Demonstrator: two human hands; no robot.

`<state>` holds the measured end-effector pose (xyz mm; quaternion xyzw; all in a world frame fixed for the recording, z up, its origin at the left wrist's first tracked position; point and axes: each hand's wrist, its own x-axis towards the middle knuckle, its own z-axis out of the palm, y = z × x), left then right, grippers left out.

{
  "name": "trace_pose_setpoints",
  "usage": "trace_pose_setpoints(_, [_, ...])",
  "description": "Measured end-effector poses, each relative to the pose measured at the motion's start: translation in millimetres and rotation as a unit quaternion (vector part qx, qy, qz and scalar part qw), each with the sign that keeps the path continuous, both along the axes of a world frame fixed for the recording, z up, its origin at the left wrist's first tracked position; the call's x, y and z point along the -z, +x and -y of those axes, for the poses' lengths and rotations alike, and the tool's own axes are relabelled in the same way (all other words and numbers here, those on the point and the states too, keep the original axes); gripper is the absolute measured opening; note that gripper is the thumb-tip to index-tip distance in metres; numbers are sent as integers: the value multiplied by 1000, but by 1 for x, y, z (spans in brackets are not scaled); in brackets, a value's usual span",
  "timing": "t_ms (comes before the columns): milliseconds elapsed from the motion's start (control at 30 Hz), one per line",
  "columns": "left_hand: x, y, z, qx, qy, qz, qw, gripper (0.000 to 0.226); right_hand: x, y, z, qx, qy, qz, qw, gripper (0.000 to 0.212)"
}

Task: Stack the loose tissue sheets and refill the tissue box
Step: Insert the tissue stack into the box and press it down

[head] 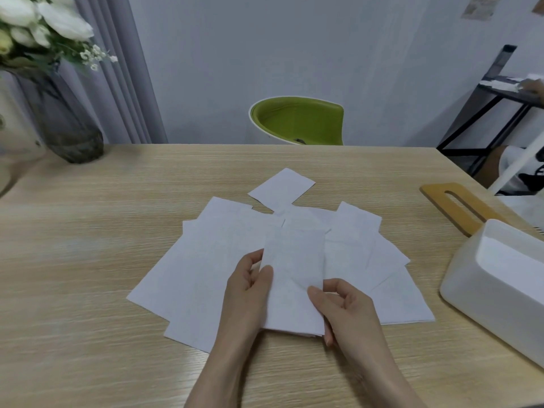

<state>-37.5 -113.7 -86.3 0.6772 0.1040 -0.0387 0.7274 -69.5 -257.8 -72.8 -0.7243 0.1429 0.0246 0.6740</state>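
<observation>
Wooden table (88,260): both hands' fingers (319,293) pinch tissue stack (294,278) (loose sheets (206,260) beneath).

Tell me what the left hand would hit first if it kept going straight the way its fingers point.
The left hand points away and slightly right, so it would likely first meet the loose tissue sheets beyond the folded tissue it holds. Height above them is unclear.
</observation>
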Motion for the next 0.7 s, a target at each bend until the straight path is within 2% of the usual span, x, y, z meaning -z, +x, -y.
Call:
trace_pose_setpoints(133, [1,0,-1,-24,-11,2,1000,23,-2,-2,-1,6,-28,40,999,5])
trace_pose_setpoints(267, [2,2,-1,-43,-30,3,999,23,1,-3,-3,-3,-67,57,996,26])
trace_pose_setpoints(400, [2,1,1,-47,-43,12,998,23,4,-7,-12,-55,-92,69,992,48])
trace_pose_setpoints(500, [0,-1,3,-45,-40,24,998,25,5,-12,-18,-78,-145,58,985,55])
trace_pose_setpoints(700, [-1,-2,7,-32,-38,37,998,25,5,-16,-25,-99,-154,42,982,64])
